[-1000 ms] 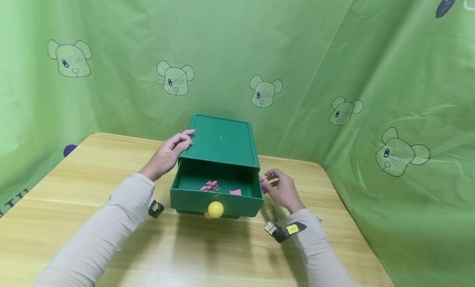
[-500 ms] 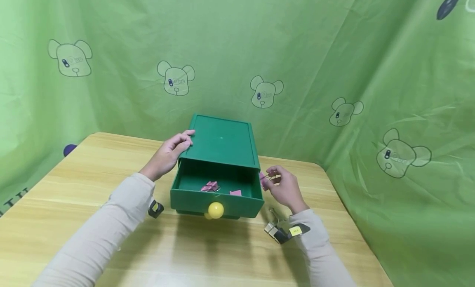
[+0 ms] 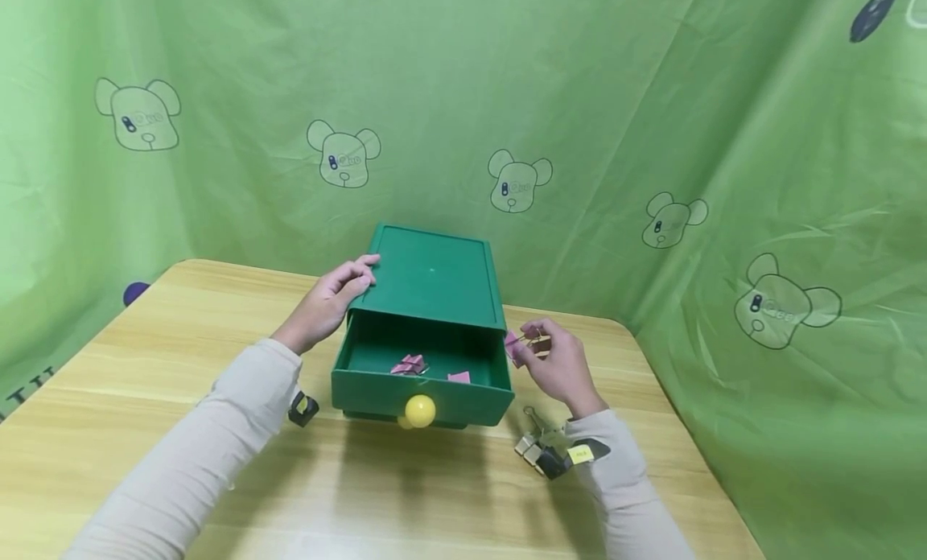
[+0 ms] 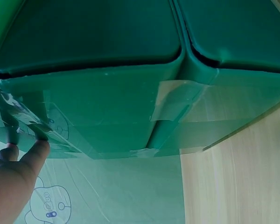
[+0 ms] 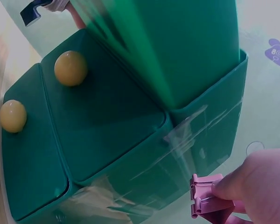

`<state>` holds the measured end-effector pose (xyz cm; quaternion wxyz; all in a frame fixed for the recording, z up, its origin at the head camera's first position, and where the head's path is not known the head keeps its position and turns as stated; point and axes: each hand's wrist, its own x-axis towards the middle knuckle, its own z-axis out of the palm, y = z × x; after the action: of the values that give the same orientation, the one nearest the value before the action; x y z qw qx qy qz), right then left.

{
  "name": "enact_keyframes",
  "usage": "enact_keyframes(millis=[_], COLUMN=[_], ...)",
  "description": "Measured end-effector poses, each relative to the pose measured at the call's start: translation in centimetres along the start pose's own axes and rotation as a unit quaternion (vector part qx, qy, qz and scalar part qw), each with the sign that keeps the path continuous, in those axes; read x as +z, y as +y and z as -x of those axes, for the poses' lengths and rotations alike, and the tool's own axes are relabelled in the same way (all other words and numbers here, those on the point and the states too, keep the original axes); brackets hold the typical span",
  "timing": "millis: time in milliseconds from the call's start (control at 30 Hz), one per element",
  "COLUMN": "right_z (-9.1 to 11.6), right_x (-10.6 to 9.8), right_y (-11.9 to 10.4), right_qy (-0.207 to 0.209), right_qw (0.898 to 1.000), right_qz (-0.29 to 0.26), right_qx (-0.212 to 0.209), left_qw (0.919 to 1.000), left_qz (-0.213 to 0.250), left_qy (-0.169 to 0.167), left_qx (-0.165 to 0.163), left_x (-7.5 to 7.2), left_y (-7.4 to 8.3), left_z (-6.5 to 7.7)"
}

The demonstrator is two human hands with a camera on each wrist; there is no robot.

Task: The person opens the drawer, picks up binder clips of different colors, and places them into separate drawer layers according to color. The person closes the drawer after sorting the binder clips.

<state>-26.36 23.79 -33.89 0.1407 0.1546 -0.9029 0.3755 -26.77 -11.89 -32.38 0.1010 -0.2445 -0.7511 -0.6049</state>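
Observation:
A green drawer cabinet point(image 3: 434, 274) stands on the table, its top drawer point(image 3: 423, 395) pulled out. Inside that drawer lie a pink binder clip point(image 3: 409, 364) with wire handles and another pink piece point(image 3: 459, 376), partly hidden by the drawer front. My left hand point(image 3: 329, 298) rests against the cabinet's left upper edge, fingertips touching it; its thumb point(image 4: 35, 156) shows at the taped side in the left wrist view. Just right of the drawer, my right hand point(image 3: 558, 367) pinches a pink binder clip point(image 5: 207, 191) between thumb and fingers.
Metallic-looking clips point(image 3: 530, 447) with a wire handle lie on the wooden table point(image 3: 405, 512) beside the right wrist camera. Yellow round knobs point(image 3: 420, 411) stick out from the drawer fronts. A green curtain point(image 3: 434, 85) surrounds the table's back and right side.
My right hand has shifted slightly to the right with the pink binder clip, which shows more now beside the drawer. The left hand and the drawer stay in place.

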Motion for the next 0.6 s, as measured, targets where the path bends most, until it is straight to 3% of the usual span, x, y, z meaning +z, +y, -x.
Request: enact_keyframes(millis=[600], right_z=[0.1], right_x=[-1.3], right_y=[-1.9], right_qy=[0.021], right_qw=[0.999], right_qz=[-0.012], right_qx=[-0.027], left_qw=[1.0000], left_qz=[0.002], left_qy=[0.002], left_qx=[-0.005], left_x=[0.1], left_y=[0.2], left_z=[0.0])
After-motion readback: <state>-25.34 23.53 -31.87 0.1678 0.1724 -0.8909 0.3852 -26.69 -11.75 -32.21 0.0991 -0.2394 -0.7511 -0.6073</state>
